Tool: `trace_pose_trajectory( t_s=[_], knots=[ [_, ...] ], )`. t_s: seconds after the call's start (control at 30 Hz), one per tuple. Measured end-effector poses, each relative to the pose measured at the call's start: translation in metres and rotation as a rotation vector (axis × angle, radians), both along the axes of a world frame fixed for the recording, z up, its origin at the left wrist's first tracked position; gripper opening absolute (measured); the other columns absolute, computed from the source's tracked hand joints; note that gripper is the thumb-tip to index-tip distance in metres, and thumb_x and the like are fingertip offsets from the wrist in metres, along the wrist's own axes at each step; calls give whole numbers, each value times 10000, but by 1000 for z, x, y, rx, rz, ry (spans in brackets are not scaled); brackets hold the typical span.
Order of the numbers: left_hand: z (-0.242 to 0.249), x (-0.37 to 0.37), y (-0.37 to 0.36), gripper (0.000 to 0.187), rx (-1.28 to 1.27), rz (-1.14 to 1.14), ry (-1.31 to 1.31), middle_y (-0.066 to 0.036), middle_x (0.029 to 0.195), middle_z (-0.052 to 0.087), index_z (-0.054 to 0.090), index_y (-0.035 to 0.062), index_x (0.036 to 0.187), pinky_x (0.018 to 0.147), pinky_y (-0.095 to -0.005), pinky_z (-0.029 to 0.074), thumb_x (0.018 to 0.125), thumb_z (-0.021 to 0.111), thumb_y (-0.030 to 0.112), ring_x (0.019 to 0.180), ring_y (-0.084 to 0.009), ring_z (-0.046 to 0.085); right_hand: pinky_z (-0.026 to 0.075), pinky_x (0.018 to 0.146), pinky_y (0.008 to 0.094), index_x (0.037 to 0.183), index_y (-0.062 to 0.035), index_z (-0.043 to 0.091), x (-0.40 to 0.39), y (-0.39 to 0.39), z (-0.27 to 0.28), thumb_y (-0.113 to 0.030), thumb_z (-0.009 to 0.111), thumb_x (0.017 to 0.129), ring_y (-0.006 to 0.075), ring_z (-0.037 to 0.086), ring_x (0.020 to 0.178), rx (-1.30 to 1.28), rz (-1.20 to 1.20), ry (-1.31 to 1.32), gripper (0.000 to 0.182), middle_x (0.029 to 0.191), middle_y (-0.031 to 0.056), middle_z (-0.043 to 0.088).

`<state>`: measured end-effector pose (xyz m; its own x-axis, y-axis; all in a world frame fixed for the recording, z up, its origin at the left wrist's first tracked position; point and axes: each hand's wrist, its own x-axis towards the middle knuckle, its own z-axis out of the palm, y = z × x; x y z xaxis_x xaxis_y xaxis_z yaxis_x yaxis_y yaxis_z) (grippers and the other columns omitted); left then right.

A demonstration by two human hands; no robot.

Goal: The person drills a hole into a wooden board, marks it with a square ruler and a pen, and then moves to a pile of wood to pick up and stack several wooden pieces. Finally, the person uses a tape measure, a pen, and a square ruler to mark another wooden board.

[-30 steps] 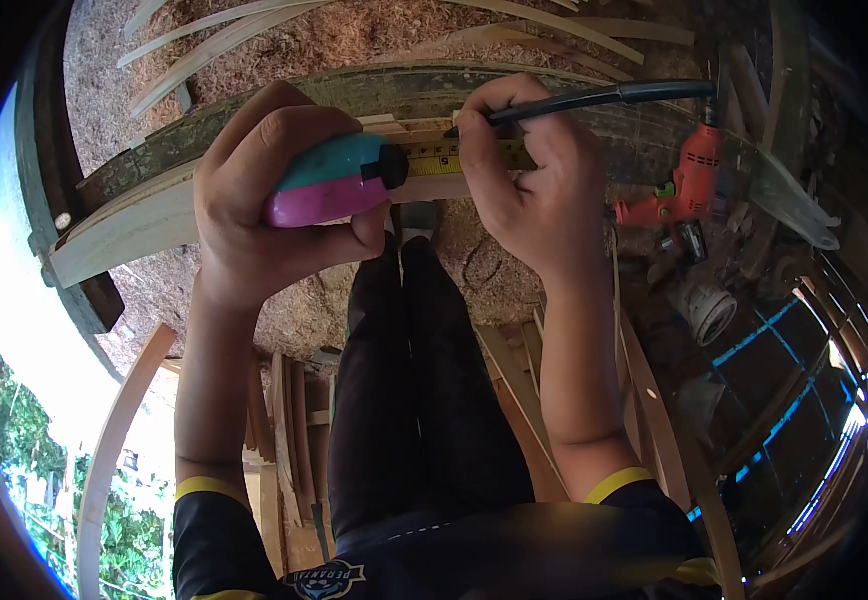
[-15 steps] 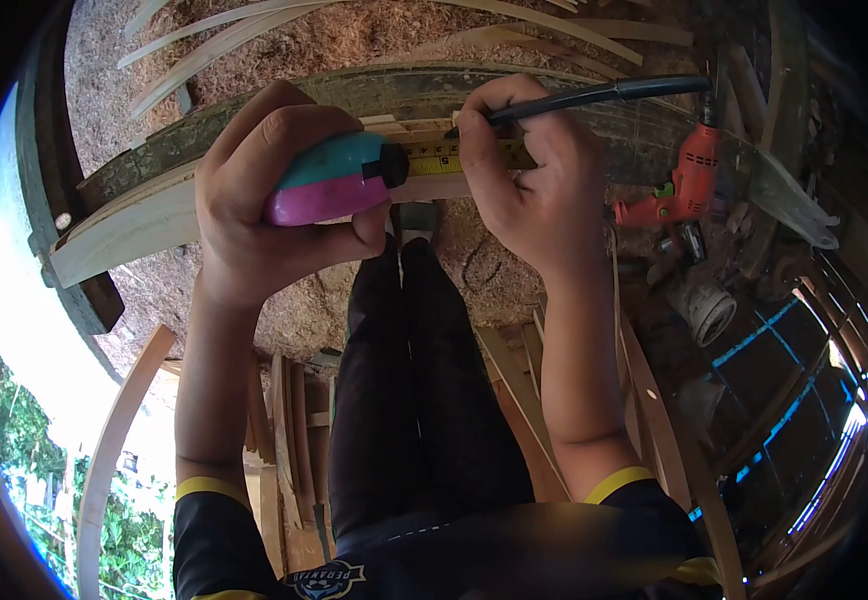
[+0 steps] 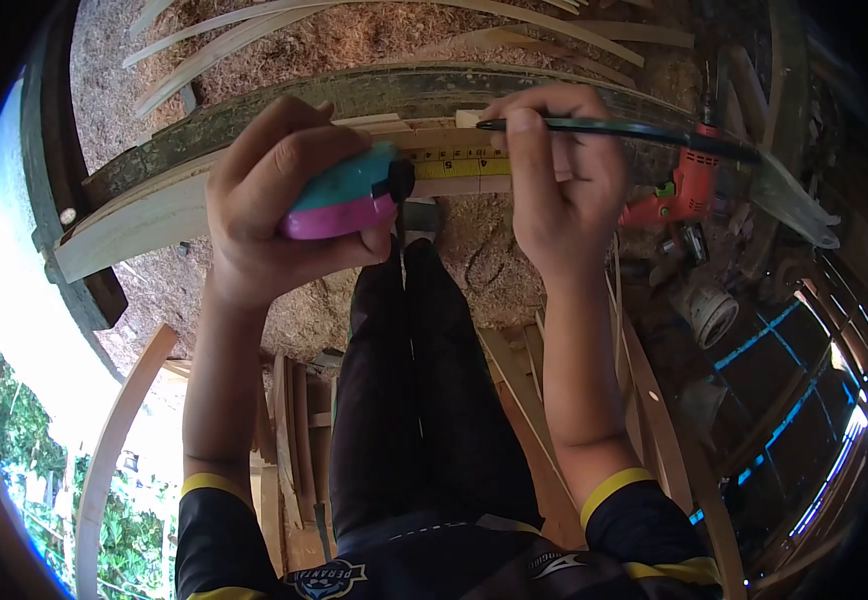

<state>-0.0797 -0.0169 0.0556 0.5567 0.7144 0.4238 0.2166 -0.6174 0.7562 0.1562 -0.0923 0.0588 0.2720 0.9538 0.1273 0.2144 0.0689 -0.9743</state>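
Observation:
My left hand [image 3: 274, 200] is wrapped round a teal and pink tape measure [image 3: 339, 195], its black mouth facing right. Out of it runs the yellow blade [image 3: 459, 168], lying along a pale curved wooden piece [image 3: 134, 225]. In my right hand [image 3: 569, 180] a long dark pencil [image 3: 644, 130] is pinched between thumb and fingers. Its tip points left, over the wood's upper edge beside a small pale block [image 3: 469, 118]. The far end of the blade is hidden behind my right hand.
A red power drill [image 3: 694, 185] lies at the right, above a white bucket [image 3: 709, 312]. Thin curved wooden strips [image 3: 384, 15] lie on shavings at the top. More boards [image 3: 289, 430] lie around my legs. A dark beam [image 3: 54, 180] stands at the left.
My right hand has moved right along the blade, and the pencil has swung lower at its far end. More of the yellow blade shows. My left hand has shifted slightly right and down.

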Motion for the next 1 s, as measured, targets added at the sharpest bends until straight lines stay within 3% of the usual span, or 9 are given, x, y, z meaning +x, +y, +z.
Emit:
trace_pose_trajectory(
  t_s=[0.03,0.07,0.13,0.17,0.23,0.57,0.63,0.83,1.0],
  knots=[
    [-1,-1,-3,445,13,-10,-5,-83,914,714,746,58,1089,942,-475,655,720,944,209,836,-261,755,533,780,266,1048,-4,652,0,-4,-2,-48,630,1091,88,650,854,1,-16,57,66,943,64,707],
    [-1,-1,-7,445,15,-11,-7,-83,914,714,746,58,1089,942,-475,655,720,944,209,836,-261,755,533,780,266,1048,-4,652,0,-7,-2,-48,630,1091,88,650,854,3,-17,55,66,943,64,707],
    [1,-2,-17,429,-4,14,1,-72,910,723,740,75,1098,1188,-632,507,744,927,229,958,-312,799,531,766,261,1042,-14,658,1,-12,-2,-56,642,1086,86,656,833,13,-46,47,62,927,63,709],
    [2,-3,-22,429,-6,12,-1,-72,910,723,740,75,1098,1188,-632,507,744,927,229,958,-312,799,531,766,261,1042,-14,658,1,-15,-2,-56,642,1086,86,656,833,12,-49,44,62,927,63,709],
    [3,-5,-30,412,-12,42,20,-69,897,724,733,92,1106,1258,-687,388,756,904,227,1048,-352,809,534,753,268,1035,-24,662,0,-21,-3,-65,650,1081,96,667,810,-25,-23,25,63,917,57,712],
    [4,-5,-28,406,1,43,44,-81,887,726,734,84,1073,1233,-674,433,721,888,216,1047,-361,809,538,735,287,1028,-36,667,-1,-25,-10,-90,667,1073,119,685,782,26,-26,-64,70,888,56,712],
    [4,-4,-27,409,16,44,35,-99,908,734,737,74,1062,1110,-585,565,715,896,220,1029,-362,807,538,734,289,1032,-36,667,-1,-25,-11,-92,669,1070,127,688,781,17,-14,-79,68,884,56,709],
    [-1,-6,-25,444,-44,12,-21,-142,980,757,737,60,1076,832,-437,624,706,918,225,1007,-351,790,536,733,285,1035,-28,664,0,-25,-8,-86,660,1074,125,685,782,5,-1,-16,70,885,62,707],
    [1,-7,-26,452,-52,11,7,-152,994,759,739,66,1076,859,-446,620,691,916,223,1019,-357,784,537,733,277,1035,-22,663,1,-25,-10,-77,654,1078,117,681,785,24,1,-55,70,889,58,707]
  ],
)
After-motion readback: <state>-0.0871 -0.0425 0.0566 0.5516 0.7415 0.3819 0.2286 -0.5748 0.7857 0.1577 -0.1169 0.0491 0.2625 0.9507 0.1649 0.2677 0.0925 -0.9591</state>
